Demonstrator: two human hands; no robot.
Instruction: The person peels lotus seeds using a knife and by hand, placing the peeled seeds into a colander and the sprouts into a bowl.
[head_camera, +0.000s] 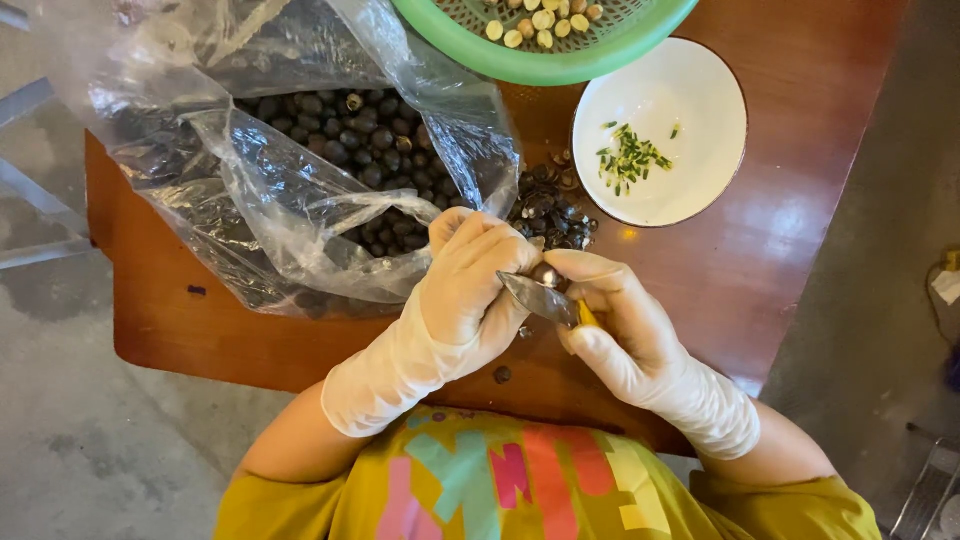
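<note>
Dark seed (545, 273) pinched in gloved left hand (470, 290) over tabletop (790, 230); right hand (620, 325) closed around small knife (540, 298), blade against seed. Plastic bag (290, 190) of dark seeds alongside.

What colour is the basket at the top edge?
Green basket, seen in the head view.

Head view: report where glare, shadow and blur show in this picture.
Head view: glare streaks the clear plastic bag and shines off the wooden table beside the white bowl; the gloved left hand and right hand are evenly lit and sharp, as is the knife; the floor at the frame edges looks dimmer; the basket is cropped.
</note>
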